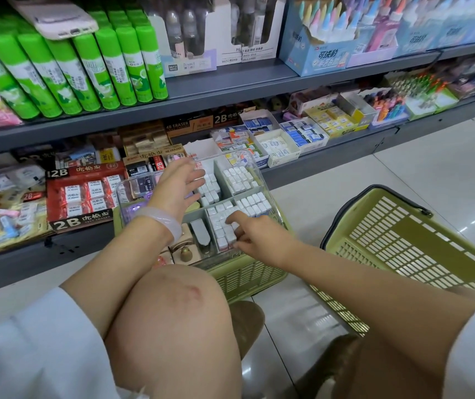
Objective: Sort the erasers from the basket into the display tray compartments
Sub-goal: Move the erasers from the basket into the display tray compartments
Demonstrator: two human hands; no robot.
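A clear display tray (121,194) with several compartments rests on top of a green basket (247,275) on the floor. Small white erasers (237,177) stand packed in rows in its right-hand compartments. My left hand (178,185) hovers over the tray's middle with fingers spread and straight, holding nothing. My right hand (247,231) reaches into the near right compartment; its index finger presses on the white erasers (220,226) there and the other fingers touch the row's front edge. A second green basket (403,243) stands tilted at the right, its inside showing no erasers.
Shelves of stationery run behind the tray: red 2B eraser boxes (86,194), boxed erasers (282,148), green glue sticks (86,70) above. A phone (55,15) lies on the glue sticks. My knees fill the foreground; white tiled floor lies to the right.
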